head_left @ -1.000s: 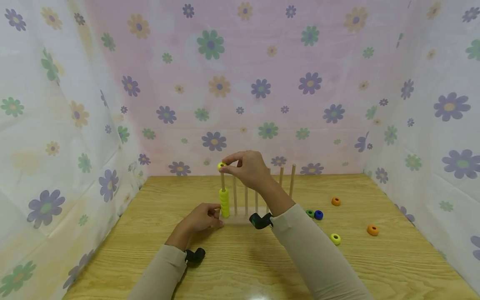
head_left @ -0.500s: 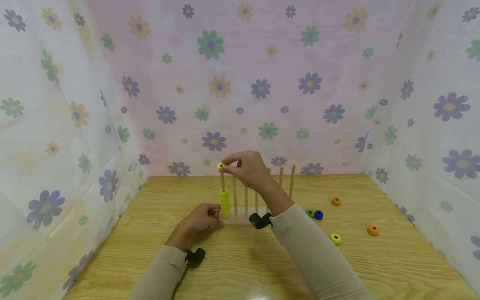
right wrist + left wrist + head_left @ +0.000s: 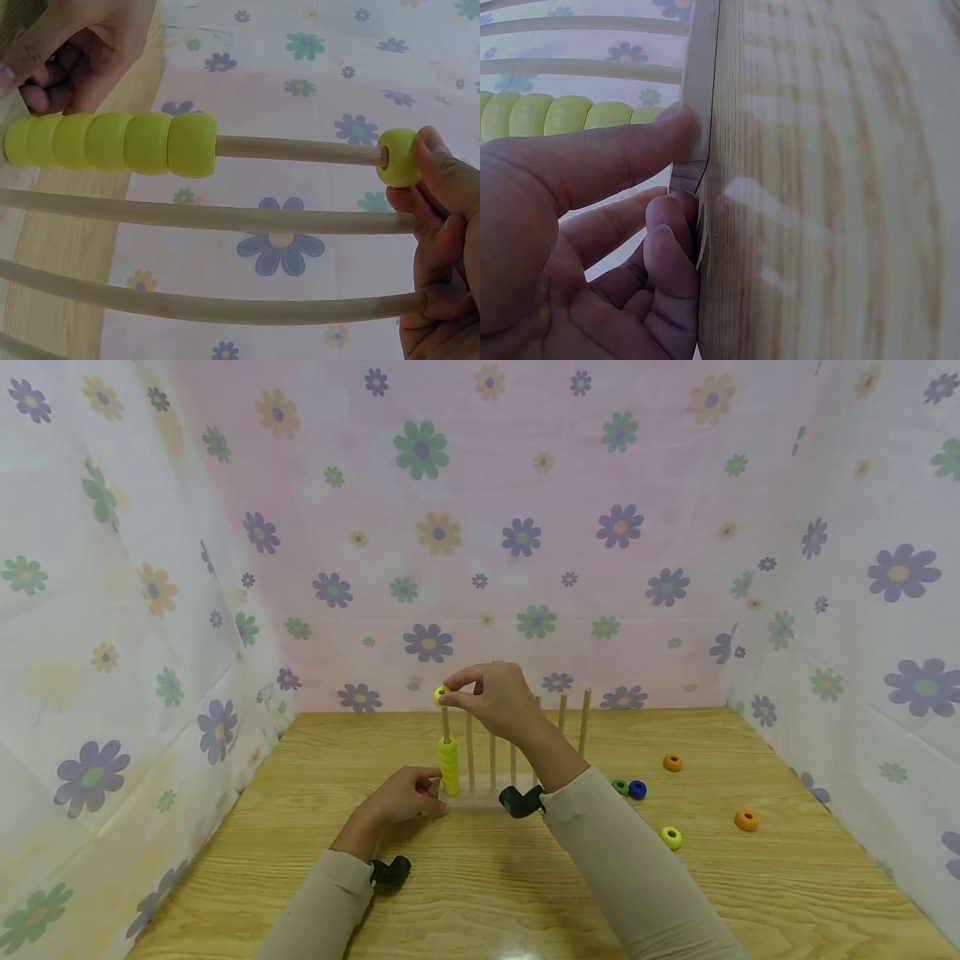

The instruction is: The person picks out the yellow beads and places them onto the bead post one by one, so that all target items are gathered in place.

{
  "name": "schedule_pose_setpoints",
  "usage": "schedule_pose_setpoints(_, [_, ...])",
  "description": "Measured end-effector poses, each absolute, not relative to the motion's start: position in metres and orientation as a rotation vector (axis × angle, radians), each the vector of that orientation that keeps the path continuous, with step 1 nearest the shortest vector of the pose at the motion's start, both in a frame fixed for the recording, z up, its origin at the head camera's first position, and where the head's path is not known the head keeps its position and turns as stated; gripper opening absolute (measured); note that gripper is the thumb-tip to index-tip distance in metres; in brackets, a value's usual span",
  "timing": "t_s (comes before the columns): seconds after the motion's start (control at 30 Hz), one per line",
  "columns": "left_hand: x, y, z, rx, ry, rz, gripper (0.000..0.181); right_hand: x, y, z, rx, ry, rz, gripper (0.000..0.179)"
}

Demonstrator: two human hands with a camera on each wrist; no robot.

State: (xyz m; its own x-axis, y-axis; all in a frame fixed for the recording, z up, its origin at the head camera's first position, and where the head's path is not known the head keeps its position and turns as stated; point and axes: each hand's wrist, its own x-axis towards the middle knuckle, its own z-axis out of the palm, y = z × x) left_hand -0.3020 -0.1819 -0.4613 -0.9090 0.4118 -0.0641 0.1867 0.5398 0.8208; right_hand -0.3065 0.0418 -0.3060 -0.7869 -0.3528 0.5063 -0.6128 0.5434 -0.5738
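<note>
A wooden bead stand [image 3: 480, 802] with a row of upright pegs stands on the table. Its leftmost peg [image 3: 300, 149] carries a stack of several yellow beads [image 3: 448, 767] at the bottom. At that peg's top, my right hand [image 3: 498, 697] pinches one more yellow bead [image 3: 399, 157] between thumb and fingers. The peg's tip sits in the bead's hole, with bare peg between it and the stack. Low at the stand's left end, my left hand [image 3: 401, 793] grips the base, its thumb [image 3: 630, 154] along the front. The right forearm hides part of the pegs.
Loose beads lie right of the stand: a green bead [image 3: 619, 787] beside a blue bead [image 3: 637, 790], a yellow bead [image 3: 671, 837] nearer the front, an orange bead [image 3: 672, 763] farther back and another orange bead [image 3: 746, 820]. Flowered cloth [image 3: 480, 485] encloses the table's back and sides.
The yellow bead in my right hand has shifted very slightly at the peg's tip. Both hands, the stand and the loose beads keep their places.
</note>
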Motion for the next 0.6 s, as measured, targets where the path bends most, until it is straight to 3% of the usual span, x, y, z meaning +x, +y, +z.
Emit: schedule_pose_setpoints(0.6, [-0.3031,-0.1824,-0.4622,0.501,2.523,1.318,0.060,-0.3074,0.0440,-0.3057,0.815,-2.451,1.084,0.020])
